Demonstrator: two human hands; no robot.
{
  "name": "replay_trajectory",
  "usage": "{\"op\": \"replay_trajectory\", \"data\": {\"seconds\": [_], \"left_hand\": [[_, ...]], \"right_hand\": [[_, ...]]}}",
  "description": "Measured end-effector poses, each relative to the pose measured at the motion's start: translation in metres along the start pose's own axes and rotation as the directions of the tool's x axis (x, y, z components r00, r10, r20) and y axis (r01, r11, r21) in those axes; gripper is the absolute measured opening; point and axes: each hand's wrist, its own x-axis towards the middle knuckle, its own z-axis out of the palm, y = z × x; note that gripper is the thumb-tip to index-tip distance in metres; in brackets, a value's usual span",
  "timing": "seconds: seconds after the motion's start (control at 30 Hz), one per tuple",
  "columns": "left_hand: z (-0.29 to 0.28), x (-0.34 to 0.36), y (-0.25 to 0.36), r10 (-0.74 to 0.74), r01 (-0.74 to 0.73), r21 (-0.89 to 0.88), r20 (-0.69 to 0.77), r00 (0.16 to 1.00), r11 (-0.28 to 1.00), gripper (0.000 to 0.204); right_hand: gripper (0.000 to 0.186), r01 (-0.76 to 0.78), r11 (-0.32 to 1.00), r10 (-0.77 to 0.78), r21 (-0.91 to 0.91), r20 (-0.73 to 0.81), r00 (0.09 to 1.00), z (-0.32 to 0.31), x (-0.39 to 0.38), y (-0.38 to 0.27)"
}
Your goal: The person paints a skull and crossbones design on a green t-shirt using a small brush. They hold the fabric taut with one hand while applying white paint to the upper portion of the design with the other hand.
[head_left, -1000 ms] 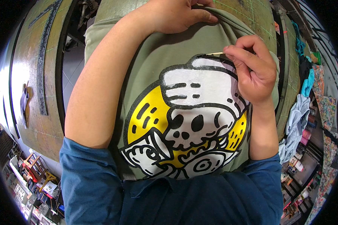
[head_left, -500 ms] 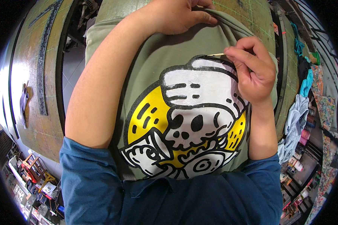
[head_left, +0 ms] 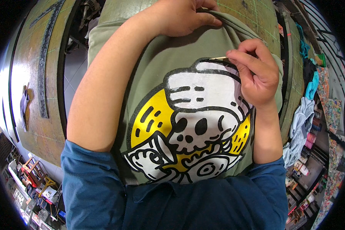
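An olive-green shirt (head_left: 157, 53) lies spread before me. It carries a large print of a white cartoon skull (head_left: 197, 126) with thick black outlines and a yellow background. Between thumb and fingers, my right hand (head_left: 257, 71) pinches a thin pale stick (head_left: 219, 58), perhaps a toothpick. Its tip points left, at the black outline along the print's top edge; whether it touches, I cannot tell. At the far edge of the shirt, my left hand (head_left: 184, 17) is closed on bunched cloth, thumb to the right. Some of its fingers are cut off by the picture's edge.
Under the shirt is a worn green board (head_left: 253, 17) with grid lines. Another board (head_left: 30, 76) stands to the left across a gap, with a dark metal square (head_left: 46, 65) on it. Cloths (head_left: 301, 119) hang at the right, near bottles and spools.
My right hand has shifted slightly left, and the stick's tip has moved a little left and nearer to me along the outline. The left hand keeps its place on the cloth.
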Motion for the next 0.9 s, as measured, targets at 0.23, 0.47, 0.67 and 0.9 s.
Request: {"op": "replay_trajectory", "data": {"seconds": [0.23,0.47,0.67,0.9], "left_hand": [[0.0011,0.0012,-0.0025,0.014,-0.014,-0.032,0.003,1.0,0.999,0.011],[0.0012,0.001,0.0001,-0.009,0.009,-0.015,0.002,1.0,1.0,0.011],[-0.0006,-0.0006,0.0038,-0.042,0.042,0.092,0.001,0.999,0.995,0.011],[0.0005,-0.0009,-0.002,0.008,-0.008,0.013,-0.01,1.0,1.0,0.011]], "right_hand": [[0.026,-0.002,1.0,0.002,-0.014,0.006,1.0,-0.0005,-0.0002,-0.0003],[0.027,-0.008,1.0,0.008,-0.02,-0.005,1.0,-0.0018,-0.0005,0.0017],[0.027,-0.032,0.999,0.032,-0.04,0.0,0.999,-0.0053,-0.0006,-0.0004],[0.026,-0.023,0.999,0.023,-0.044,-0.007,1.0,-0.0021,-0.0013,0.0009]]}}
